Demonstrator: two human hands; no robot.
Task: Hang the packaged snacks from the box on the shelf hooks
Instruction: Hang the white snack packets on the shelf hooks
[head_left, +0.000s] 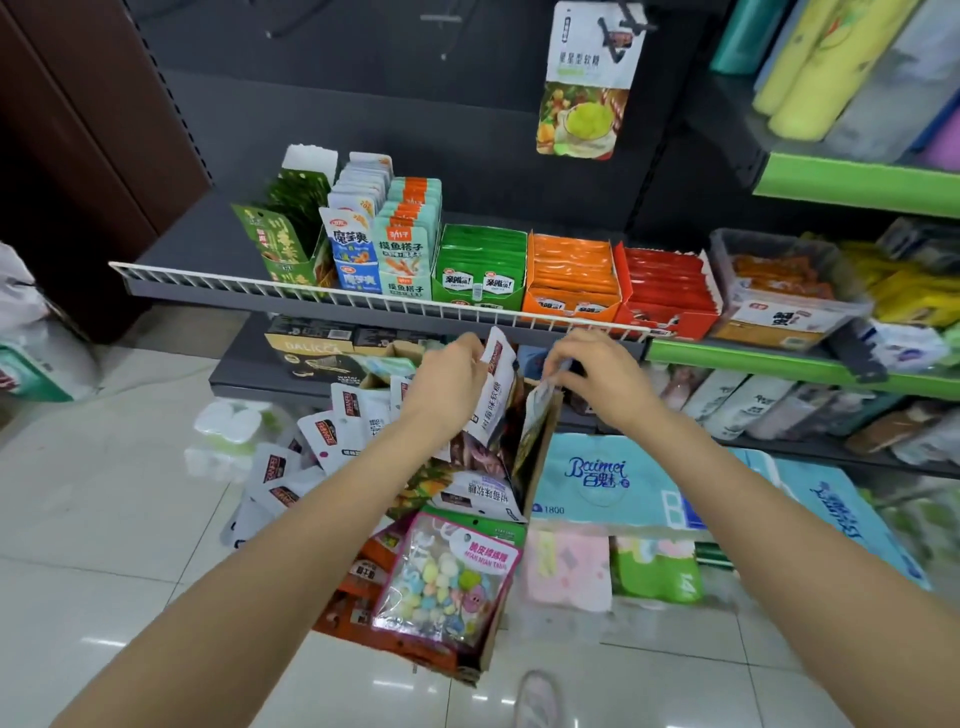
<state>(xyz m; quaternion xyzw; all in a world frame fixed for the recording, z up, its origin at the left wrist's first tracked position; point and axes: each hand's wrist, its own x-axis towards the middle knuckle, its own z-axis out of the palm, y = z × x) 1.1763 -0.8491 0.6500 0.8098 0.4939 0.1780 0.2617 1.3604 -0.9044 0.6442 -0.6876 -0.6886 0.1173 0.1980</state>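
A cardboard box (543, 457) full of snack packets stands on the floor below the shelf. My left hand (449, 382) grips a white snack packet (493, 387) by its top, lifted above the box. My right hand (592, 371) pinches the top of another packet (535, 415) standing at the box's right wall. A candy bag with pastel sweets (447, 577) lies at the box's front. One white and green snack packet (584, 83) hangs from a hook (623, 26) on the dark back panel at the top. Bare hooks (441, 31) stick out to its left.
A shelf with a white wire rail (311, 291) carries display boxes of snacks in green (480, 265), orange (571, 273) and red (665, 288). White packets (291, 467) lie spilled on the tiled floor at left. Tissue packs (613, 483) sit right of the box.
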